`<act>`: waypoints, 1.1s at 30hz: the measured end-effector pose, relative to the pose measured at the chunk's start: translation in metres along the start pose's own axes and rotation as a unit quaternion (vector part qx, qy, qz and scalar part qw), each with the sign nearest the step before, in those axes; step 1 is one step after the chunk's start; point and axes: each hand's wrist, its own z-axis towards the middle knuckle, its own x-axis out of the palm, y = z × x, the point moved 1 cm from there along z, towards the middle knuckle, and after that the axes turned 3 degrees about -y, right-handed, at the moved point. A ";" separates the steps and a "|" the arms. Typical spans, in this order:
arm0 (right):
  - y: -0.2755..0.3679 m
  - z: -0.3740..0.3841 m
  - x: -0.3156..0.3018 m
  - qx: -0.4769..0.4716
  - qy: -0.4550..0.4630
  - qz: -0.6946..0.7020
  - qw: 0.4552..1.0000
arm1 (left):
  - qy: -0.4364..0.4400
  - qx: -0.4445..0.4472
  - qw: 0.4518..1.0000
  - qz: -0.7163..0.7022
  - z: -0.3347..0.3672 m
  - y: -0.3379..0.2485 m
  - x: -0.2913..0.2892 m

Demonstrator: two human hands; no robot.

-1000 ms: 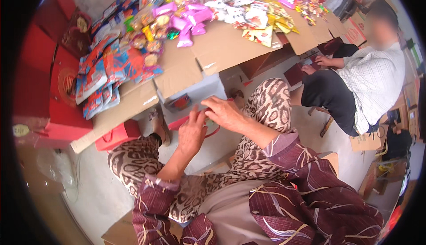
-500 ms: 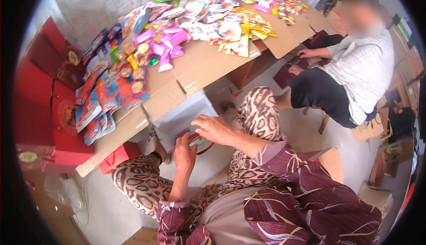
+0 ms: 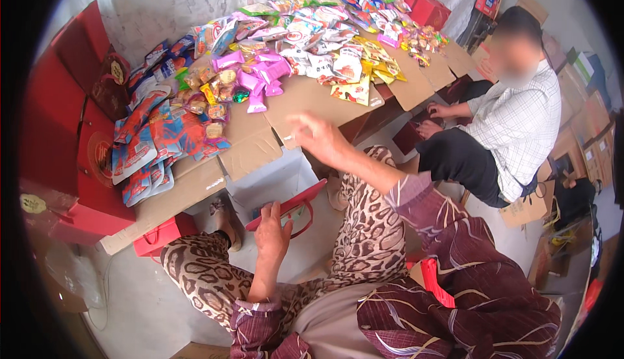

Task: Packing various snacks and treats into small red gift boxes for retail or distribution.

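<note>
A red gift box (image 3: pixel 304 196) with a pale grey inside and a red cord handle stands between my knees, its top open. My left hand (image 3: pixel 273 232) grips the near red edge of this box, fingers bent over it. Something blue and red shows inside by those fingertips, too little of it to name. My right hand (image 3: pixel 318 139) is raised beyond the box, near the table's front edge, fingers apart and holding nothing. Purple snack packets (image 3: pixel 257 79) and yellow snack packets (image 3: pixel 354 92) lie on the table past it.
Flattened cardboard (image 3: pixel 250 144) covers the table under heaped snacks. Tall red boxes (image 3: pixel 81 157) stand at the left, above a small red gift bag (image 3: pixel 166 234). A co-worker (image 3: pixel 504 112) sits at the right with hands on a dark red box. Cardboard cartons (image 3: pixel 578 131) stack behind.
My right hand has left the box and moved up toward the table, its fingers spreading. My left hand stays at the box, whose red edge now shows more. The view has shifted slightly.
</note>
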 end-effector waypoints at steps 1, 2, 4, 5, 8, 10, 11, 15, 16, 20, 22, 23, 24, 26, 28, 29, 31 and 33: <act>0.000 0.017 -0.004 0.019 -0.018 0.024 0.999 | 0.002 0.005 1.000 0.005 -0.001 -0.001 -0.002; -0.008 0.034 -0.007 0.017 -0.020 0.015 1.000 | 0.005 0.015 1.000 0.008 0.000 -0.004 -0.001; -0.032 0.074 0.005 0.018 -0.100 0.046 0.994 | -0.003 0.024 1.000 0.003 -0.001 -0.003 -0.001; -0.042 0.093 0.017 0.014 -0.097 0.045 0.994 | -0.006 0.029 1.000 0.004 -0.004 -0.001 -0.001; -0.053 0.129 0.042 0.124 -0.119 0.002 0.985 | -0.015 0.043 0.999 -0.006 -0.007 0.000 -0.003; -0.052 0.139 0.058 0.145 -0.130 -0.086 0.977 | -0.018 0.046 0.999 -0.005 -0.008 0.000 -0.004; -0.052 0.144 0.065 0.154 -0.142 -0.099 0.973 | -0.012 0.043 0.999 -0.004 -0.009 0.000 -0.004; -0.041 0.157 0.083 0.137 -0.205 -0.167 0.955 | 0.029 0.022 0.999 -0.007 -0.011 0.007 0.003; -0.032 0.160 0.087 0.136 -0.200 -0.168 0.956 | 0.029 0.018 0.999 -0.009 -0.011 0.009 0.004; -0.023 0.167 0.087 0.186 -0.184 -0.206 0.943 | 0.026 0.019 0.999 -0.009 -0.009 0.008 0.004; -0.029 0.171 0.086 0.191 -0.185 -0.206 0.942 | 0.022 0.022 0.999 -0.013 -0.006 0.006 0.004; -0.039 0.172 0.084 0.154 -0.210 -0.185 0.948 | 0.021 0.025 0.999 -0.012 -0.005 0.005 0.003; -0.049 0.173 0.081 0.117 -0.234 -0.163 0.951 | 0.019 0.029 0.999 -0.010 -0.003 0.004 0.003; -0.060 0.175 0.076 0.109 -0.235 -0.135 0.956 | 0.015 0.027 0.999 -0.007 -0.003 0.006 0.005; -0.070 0.174 0.073 0.100 -0.239 -0.106 0.960 | 0.010 0.028 1.000 -0.002 -0.003 0.008 0.008; -0.074 0.173 0.071 0.080 -0.252 -0.103 0.959 | 0.005 0.026 1.000 -0.002 -0.003 0.009 0.009; -0.083 0.172 0.065 0.061 -0.269 -0.101 0.956 | 0.001 0.028 1.000 0.000 -0.002 0.008 0.010; -0.092 0.173 0.054 0.014 -0.296 -0.012 0.955 | 0.006 0.027 1.000 -0.009 0.001 0.003 0.009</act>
